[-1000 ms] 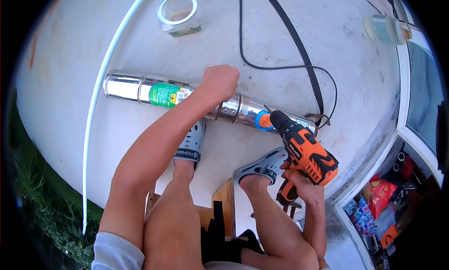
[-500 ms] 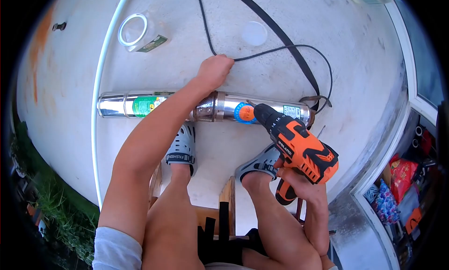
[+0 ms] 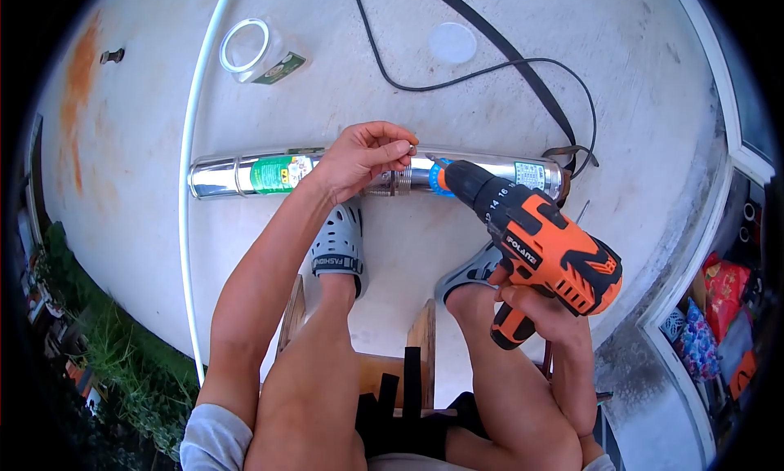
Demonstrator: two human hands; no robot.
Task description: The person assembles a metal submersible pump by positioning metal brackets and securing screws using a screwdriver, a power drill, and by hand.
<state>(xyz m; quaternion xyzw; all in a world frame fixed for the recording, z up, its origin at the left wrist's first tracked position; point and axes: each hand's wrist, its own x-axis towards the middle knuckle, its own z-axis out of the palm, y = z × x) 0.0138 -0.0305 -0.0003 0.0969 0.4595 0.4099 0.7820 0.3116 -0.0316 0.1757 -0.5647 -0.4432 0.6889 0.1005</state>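
My right hand (image 3: 545,312) grips the handle of an orange and black cordless drill (image 3: 545,246), its bit pointing up and left. My left hand (image 3: 367,157) is closed in a pinch on a tiny metallic piece (image 3: 412,150), which looks like a screw, close to the bit's tip. Whether the two touch I cannot tell. Beneath both lies a long shiny steel cylinder (image 3: 220,178), resembling a submersible pump, with a green label (image 3: 273,175) and a blue-orange sticker (image 3: 442,178). My left hand hides part of its middle.
A clear plastic jar (image 3: 265,56) lies on its side beyond the cylinder, near a round translucent lid (image 3: 452,43). A black cable (image 3: 408,87) and a flat black strap (image 3: 531,87) cross the floor. A white pipe (image 3: 189,185) runs along the left.
My left hand has come back from the floor by the cable to the drill's tip, now pinching the small metallic piece. The drill stays in my right hand.
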